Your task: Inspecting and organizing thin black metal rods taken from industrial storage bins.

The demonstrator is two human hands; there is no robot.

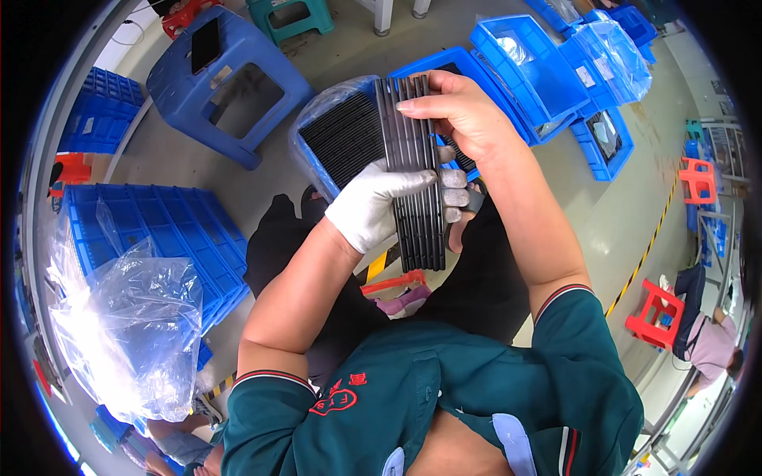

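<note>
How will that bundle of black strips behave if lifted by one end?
The bundle of black strips looks stiff, running nearly straight beyond the gloved left hand. It may fan apart: no band shows around it. Its shiny surfaces could slide under the bare right hand.

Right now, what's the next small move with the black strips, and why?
Probably slide the bare right hand's thumb across the strips: the gloved left hand grips them around the middle, and that thumb lies over their upper part.

The scene is bright, glare bleaching the clear bag [143,329], edges bowing outward.
</note>
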